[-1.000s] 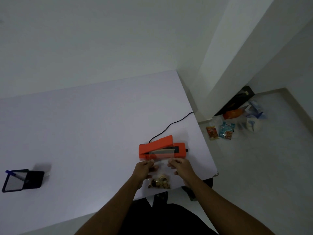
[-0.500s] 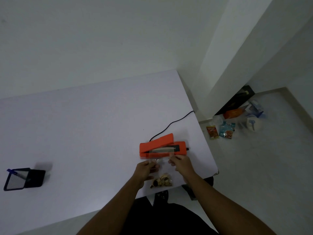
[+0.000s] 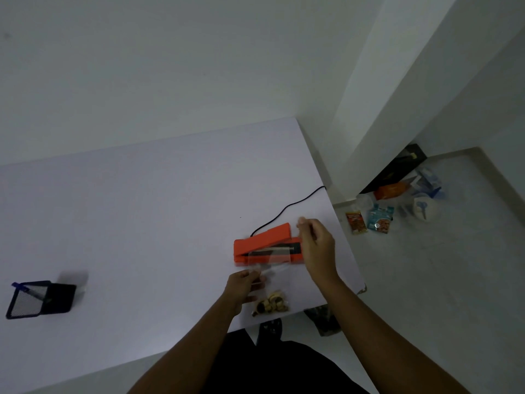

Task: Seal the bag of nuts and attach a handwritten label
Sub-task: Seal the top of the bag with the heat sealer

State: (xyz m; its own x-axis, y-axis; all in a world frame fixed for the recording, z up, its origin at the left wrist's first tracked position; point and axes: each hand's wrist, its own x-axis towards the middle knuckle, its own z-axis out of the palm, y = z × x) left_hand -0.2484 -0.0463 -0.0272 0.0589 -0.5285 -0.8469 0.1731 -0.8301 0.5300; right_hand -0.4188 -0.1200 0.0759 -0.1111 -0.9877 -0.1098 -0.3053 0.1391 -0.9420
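A clear bag (image 3: 270,260) is laid on the table (image 3: 142,223), just at 6 o'clock of the sealer (image 3: 241,251). Its open top is drawn over the sealer's front edge and onto the bar. The nuts (image 3: 270,305) are gathered at the bag's bottom, at 6 o'clock, close to the table's near edge. The sealer's lid (image 3: 274,233) is raised and tilted up toward 2 o'clock, so the bar is left uncovered.

The bag's left edge is pinched by the left hand (image 3: 241,285), with thumb and fingers closed on the film at 7 o'clock of the sealer. The right hand (image 3: 316,248) is held over the sealer's right end, which is hidden by it. Its fingers (image 3: 305,223) are loosely bent beside the lid's tip, at 3 o'clock of it, and nothing is seen in them. Whether the lid is touched cannot be told, as the hand is blurred.

A black cord (image 3: 287,208) is run from the sealer's back toward 1 o'clock and off the table's right edge. A mesh holder (image 3: 28,301) with a blue pen (image 3: 17,285) is set well apart at 9 o'clock. On the floor (image 3: 426,280), at 3 o'clock, snack packets (image 3: 379,218) are scattered near a black box (image 3: 397,169).
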